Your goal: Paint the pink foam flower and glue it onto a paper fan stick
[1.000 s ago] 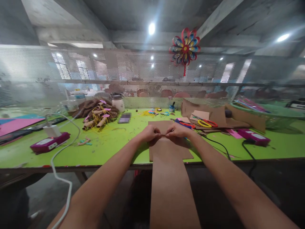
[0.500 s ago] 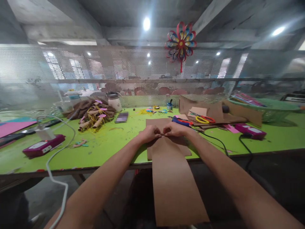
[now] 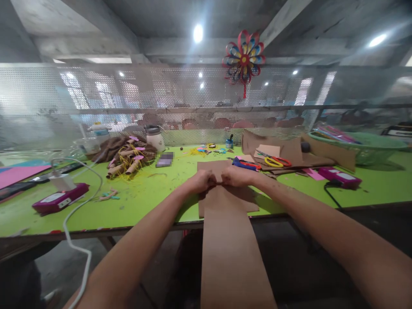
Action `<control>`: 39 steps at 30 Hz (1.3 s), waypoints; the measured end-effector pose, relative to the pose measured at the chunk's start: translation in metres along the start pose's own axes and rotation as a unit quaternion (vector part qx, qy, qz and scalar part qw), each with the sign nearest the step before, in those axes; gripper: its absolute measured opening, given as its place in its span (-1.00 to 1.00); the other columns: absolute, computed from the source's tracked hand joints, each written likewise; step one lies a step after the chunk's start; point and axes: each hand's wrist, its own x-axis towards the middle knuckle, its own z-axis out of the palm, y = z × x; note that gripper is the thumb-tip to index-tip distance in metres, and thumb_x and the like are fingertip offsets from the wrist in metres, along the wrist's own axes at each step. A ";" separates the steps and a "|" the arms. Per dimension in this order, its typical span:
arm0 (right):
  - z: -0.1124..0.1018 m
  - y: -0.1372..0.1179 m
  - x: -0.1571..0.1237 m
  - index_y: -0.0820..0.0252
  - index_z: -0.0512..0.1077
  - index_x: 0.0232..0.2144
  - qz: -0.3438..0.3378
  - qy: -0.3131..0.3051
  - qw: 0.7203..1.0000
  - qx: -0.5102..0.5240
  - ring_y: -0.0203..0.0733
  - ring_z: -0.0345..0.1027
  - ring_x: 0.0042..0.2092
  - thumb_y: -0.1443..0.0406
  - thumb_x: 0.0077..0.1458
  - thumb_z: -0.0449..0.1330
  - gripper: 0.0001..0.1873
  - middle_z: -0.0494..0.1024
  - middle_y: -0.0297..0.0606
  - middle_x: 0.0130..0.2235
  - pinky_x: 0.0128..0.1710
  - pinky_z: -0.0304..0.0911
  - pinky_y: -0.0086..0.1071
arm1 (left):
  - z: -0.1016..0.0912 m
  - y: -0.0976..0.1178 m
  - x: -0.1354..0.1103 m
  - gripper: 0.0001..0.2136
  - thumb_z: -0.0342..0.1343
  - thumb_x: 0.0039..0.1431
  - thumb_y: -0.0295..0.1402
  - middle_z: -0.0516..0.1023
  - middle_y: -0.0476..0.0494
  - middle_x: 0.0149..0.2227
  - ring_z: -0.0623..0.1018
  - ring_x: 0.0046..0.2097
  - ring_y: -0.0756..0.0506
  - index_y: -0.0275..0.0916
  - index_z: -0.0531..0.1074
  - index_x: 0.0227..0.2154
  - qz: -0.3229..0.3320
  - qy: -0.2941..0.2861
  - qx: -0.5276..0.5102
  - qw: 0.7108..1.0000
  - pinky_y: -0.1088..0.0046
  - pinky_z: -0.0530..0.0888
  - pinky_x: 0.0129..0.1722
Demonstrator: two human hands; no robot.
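A long strip of brown cardboard (image 3: 230, 249) runs from my hands down over the table's front edge toward me. My left hand (image 3: 203, 181) pinches the left part of its far end, fingers curled. On the right part of that end my right hand (image 3: 236, 176) grips in the same way, close to the left one. The far end looks narrowly folded or rolled between the fingers, though they hide most of it. Beneath both hands lies a flat sheet of brown cardboard (image 3: 209, 166) on the green table (image 3: 141, 201).
Scissors with yellow and red handles (image 3: 277, 162) and a blue-and-red-handled tool (image 3: 246, 164) lie right of my hands. Cardboard rolls with yellow strands (image 3: 128, 161) sit left. Purple power strips (image 3: 60, 198) stand on both sides, a white cable (image 3: 68, 240) hanging over the edge. A green basket (image 3: 370, 148) is far right.
My fingers have curled tighter on the strip's far end. The strip's near end has shifted slightly left and lower, past the bottom of the view.
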 end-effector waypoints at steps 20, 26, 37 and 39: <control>-0.001 -0.004 -0.018 0.27 0.36 -0.35 -0.033 -0.019 0.997 -0.073 -0.18 0.31 -0.32 0.38 0.03 0.09 -0.91 0.46 -0.14 -0.30 -0.43 0.01 -0.42 | -0.009 0.013 -0.006 -0.77 0.01 -0.08 -0.56 0.45 -0.09 -0.38 0.37 -0.43 0.02 -0.25 0.51 -0.38 0.078 -0.023 0.209 0.974 0.56 0.25 -0.45; 0.002 -0.013 -0.028 0.29 0.34 -0.30 -0.049 0.016 0.992 -0.111 -0.14 0.29 -0.25 0.40 0.04 0.08 -0.88 0.44 -0.11 -0.26 -0.35 0.07 -0.39 | -0.007 0.014 -0.007 -0.78 0.00 -0.02 -0.46 0.45 -0.11 -0.38 0.39 -0.42 -0.02 -0.19 0.54 -0.37 0.062 -0.011 0.232 0.971 0.50 0.24 -0.43; 0.015 -0.019 -0.027 0.26 0.36 -0.33 -0.007 0.099 0.991 -0.095 -0.19 0.24 -0.26 0.46 0.09 0.02 -0.87 0.39 -0.17 -0.29 -0.30 0.09 -0.37 | -0.014 0.024 -0.011 -0.73 -0.05 0.10 -0.30 0.45 -0.14 -0.51 0.32 -0.51 -0.01 -0.29 0.50 -0.51 0.004 0.028 0.143 0.989 0.48 0.17 -0.49; 0.008 -0.023 -0.023 0.27 0.36 -0.31 -0.011 0.130 0.987 -0.097 -0.18 0.23 -0.24 0.47 0.08 0.01 -0.85 0.39 -0.17 -0.28 -0.25 0.10 -0.36 | -0.019 0.022 -0.009 -0.64 -0.13 0.17 -0.24 0.39 -0.09 -0.58 0.27 -0.53 0.01 -0.31 0.46 -0.55 -0.031 0.047 0.106 0.993 0.48 0.13 -0.51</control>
